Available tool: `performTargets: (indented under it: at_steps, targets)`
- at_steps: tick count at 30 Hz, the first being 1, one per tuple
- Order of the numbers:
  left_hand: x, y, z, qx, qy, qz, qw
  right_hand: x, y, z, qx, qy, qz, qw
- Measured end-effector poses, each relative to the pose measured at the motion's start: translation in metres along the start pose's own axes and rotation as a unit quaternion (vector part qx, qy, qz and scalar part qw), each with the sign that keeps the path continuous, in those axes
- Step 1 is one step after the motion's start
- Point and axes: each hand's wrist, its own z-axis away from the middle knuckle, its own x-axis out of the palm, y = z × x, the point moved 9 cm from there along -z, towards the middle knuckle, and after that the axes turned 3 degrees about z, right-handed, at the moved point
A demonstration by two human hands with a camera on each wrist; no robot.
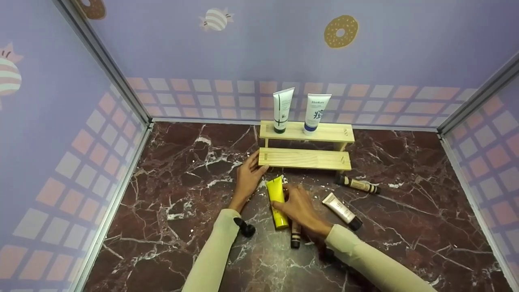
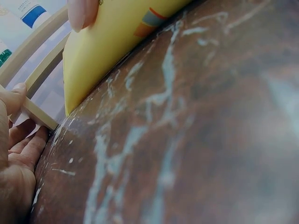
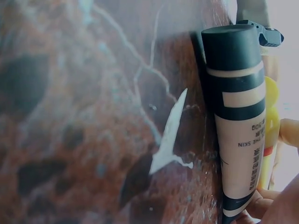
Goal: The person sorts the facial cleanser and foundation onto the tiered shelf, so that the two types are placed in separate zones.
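A two-tier light wooden shelf (image 1: 304,158) stands near the back wall. My left hand (image 1: 247,178) holds the left end of its lower tier, thumb at the front edge and fingers round the side. Just in front, my right hand (image 1: 300,207) grips a yellow squeeze tube (image 1: 277,192) between thumb and fingers, its cap toward me. In the left wrist view the flat end of that tube (image 2: 88,70) is close over the tabletop. Partly hidden beneath my right hand lies a beige tube with black bands (image 3: 240,135), its black cap pointing toward me.
Two white tubes, one with a dark green cap (image 1: 282,109) and one with a blue cap (image 1: 317,111), stand on the upper tier. Right of my hand lie a pale pink tube (image 1: 338,209) and a black-and-gold tube (image 1: 359,184). Walls enclose the marble-patterned tabletop (image 1: 170,211).
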Motion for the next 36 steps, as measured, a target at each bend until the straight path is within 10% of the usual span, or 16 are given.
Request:
performTargets:
  at_steps: [36]
  targets:
    - [0.0, 0.001, -0.002, -0.002, 0.007, -0.008, 0.9999, -0.051, -0.004, -0.006, -0.024, 0.113, -0.275, 0.9545]
